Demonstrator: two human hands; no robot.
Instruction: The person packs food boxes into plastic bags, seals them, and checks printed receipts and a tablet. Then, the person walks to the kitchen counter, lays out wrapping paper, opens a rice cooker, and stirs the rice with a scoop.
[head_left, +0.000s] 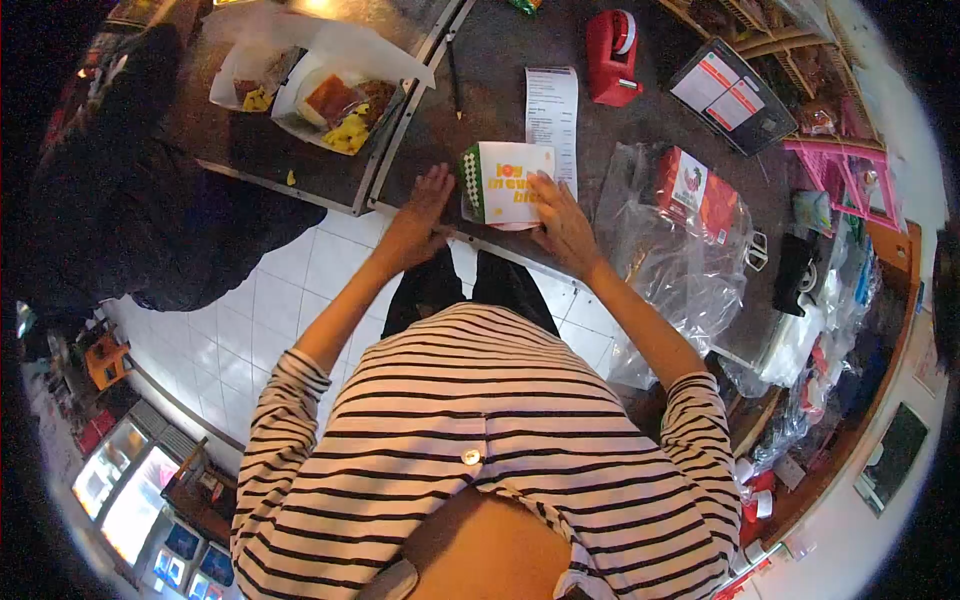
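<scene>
A small white and green cardboard food box (505, 182) with orange lettering lies near the table's front edge, its lid closed. My right hand (565, 225) rests on the box's right side, fingers stretched over the lid and covering part of the lettering. To the left of the box, my left hand (430, 212) lies at the table edge, fingers extended, with nothing visible in it and a small gap to the box. Partly under the box, a long printed receipt (552, 105) extends toward the back.
At right are a red tape dispenser (613, 60), a dark tablet-like device (733, 95), clear plastic bags (675, 285) and a red package (700, 195). Open food boxes (335, 110) stand on the left table. A pencil (455, 75) lies near the seam. A dark-clothed person (150, 200) is at left.
</scene>
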